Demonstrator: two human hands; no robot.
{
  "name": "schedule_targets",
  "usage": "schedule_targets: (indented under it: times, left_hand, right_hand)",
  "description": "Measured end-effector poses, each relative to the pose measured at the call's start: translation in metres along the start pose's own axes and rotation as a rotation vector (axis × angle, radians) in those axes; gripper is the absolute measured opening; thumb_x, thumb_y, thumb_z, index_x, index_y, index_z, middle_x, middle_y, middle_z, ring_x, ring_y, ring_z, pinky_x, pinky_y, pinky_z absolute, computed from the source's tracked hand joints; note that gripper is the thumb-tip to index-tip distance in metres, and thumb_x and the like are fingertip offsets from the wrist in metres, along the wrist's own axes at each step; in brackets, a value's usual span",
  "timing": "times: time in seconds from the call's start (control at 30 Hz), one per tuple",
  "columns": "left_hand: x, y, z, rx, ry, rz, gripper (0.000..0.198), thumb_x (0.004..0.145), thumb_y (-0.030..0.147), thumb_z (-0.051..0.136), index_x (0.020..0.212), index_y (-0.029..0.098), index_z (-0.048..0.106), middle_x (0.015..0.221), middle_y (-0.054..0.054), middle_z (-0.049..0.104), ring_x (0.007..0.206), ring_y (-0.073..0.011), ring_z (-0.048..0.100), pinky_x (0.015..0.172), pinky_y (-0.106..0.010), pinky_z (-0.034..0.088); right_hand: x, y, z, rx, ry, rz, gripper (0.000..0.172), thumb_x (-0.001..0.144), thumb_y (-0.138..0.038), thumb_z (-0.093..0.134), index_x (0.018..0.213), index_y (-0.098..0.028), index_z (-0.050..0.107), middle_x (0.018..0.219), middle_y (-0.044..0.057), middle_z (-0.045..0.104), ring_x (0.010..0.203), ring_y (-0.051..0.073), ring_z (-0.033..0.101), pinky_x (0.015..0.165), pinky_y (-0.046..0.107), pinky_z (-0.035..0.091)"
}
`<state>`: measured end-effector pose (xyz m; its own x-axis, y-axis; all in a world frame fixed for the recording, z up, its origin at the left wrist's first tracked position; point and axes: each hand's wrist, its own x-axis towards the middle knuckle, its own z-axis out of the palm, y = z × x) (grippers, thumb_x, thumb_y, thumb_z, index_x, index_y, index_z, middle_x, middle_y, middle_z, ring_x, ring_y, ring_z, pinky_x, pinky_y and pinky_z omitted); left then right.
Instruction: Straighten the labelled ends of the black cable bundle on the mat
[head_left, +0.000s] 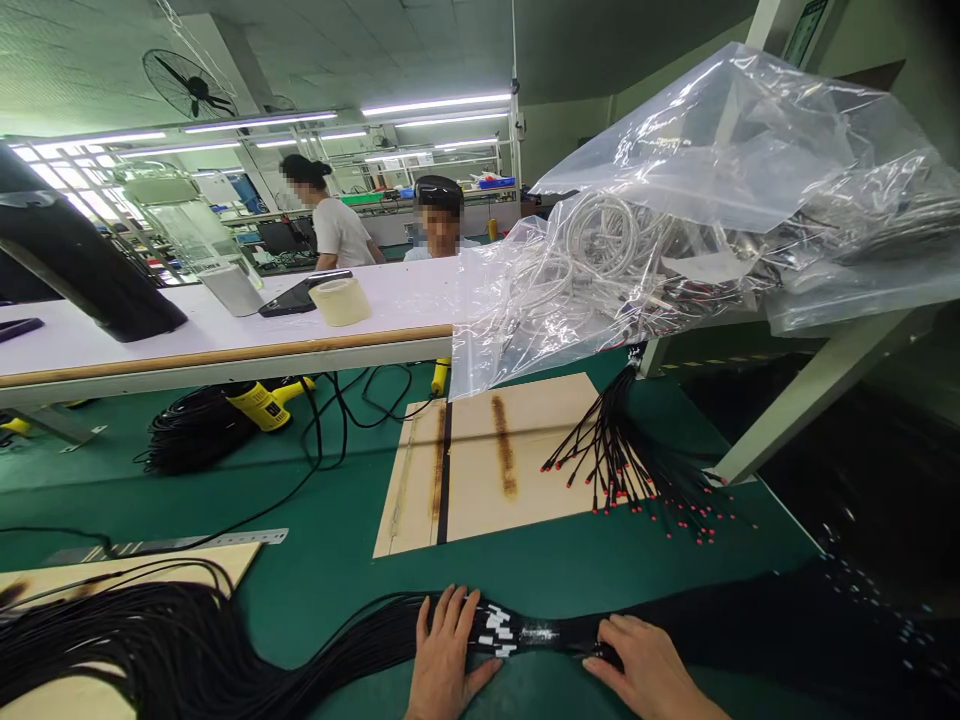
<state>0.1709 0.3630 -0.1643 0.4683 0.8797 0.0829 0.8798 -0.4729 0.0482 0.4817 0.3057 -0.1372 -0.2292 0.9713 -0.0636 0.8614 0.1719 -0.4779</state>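
A thick bundle of black cables point(360, 640) runs across the green work mat point(330, 560) at the bottom of the view. Small white labels point(493, 632) sit on it, and a shiny taped band point(540, 633) wraps it just to their right. My left hand point(446, 650) lies over the bundle left of the labels, fingers spread and pressing down. My right hand point(645, 665) grips the bundle right of the band. Beyond them, red-tipped black wires point(630, 470) fan out over a scorched wooden board point(517, 450).
A clear plastic bag of coiled cables point(675, 200) hangs at upper right. Black cable coils and a yellow tool point(262, 405) lie beyond the board. A white table point(225, 345) holds a tape roll point(340, 300) and a monitor point(75, 250). Several co-workers point(337, 220) sit or stand beyond it.
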Motion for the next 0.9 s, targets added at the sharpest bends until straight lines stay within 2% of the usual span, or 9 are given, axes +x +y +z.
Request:
schedule_targets:
  times: [0.17,0.27,0.57,0.9]
  left_hand:
    - [-0.001,-0.003,0.003,0.085,0.155,0.096,0.067,0.075,0.060,0.050,0.130,0.024,0.042,0.122,-0.008,0.057,0.114,-0.0294,0.047,0.103,-0.046,0.015]
    - [-0.001,-0.005,0.004,0.125,0.196,0.128,0.067,0.076,0.061,0.048,0.130,0.023,0.042,0.121,-0.008,0.057,0.113,-0.0284,0.047,0.103,-0.044,0.015]
    - [-0.001,-0.003,0.003,0.121,0.183,0.114,0.069,0.073,0.060,0.053,0.129,0.023,0.043,0.121,-0.007,0.057,0.113,-0.0282,0.047,0.102,-0.044,0.014]
    - [-0.002,-0.002,0.003,0.107,0.197,0.116,0.069,0.073,0.063,0.050,0.129,0.023,0.043,0.120,-0.008,0.058,0.114,-0.0282,0.047,0.103,-0.044,0.013]
  right_hand:
    - [0.001,-0.002,0.016,-0.108,0.125,-0.035,0.024,0.085,-0.043,0.049,0.080,-0.020,0.058,0.076,0.003,0.064,0.071,0.021,0.061,0.060,0.028,0.040]
    - [0.000,-0.002,0.023,-0.132,0.145,-0.036,0.023,0.085,-0.041,0.049,0.081,-0.021,0.058,0.075,0.003,0.064,0.071,0.021,0.061,0.060,0.029,0.041]
    - [0.000,-0.005,0.034,-0.176,0.130,-0.001,0.029,0.088,-0.044,0.043,0.085,-0.020,0.060,0.077,0.004,0.066,0.072,0.021,0.064,0.060,0.029,0.044]
    - [-0.003,-0.007,0.038,-0.156,0.141,0.043,0.033,0.090,-0.047,0.039,0.081,-0.021,0.059,0.074,0.003,0.066,0.070,0.020,0.064,0.059,0.028,0.043]
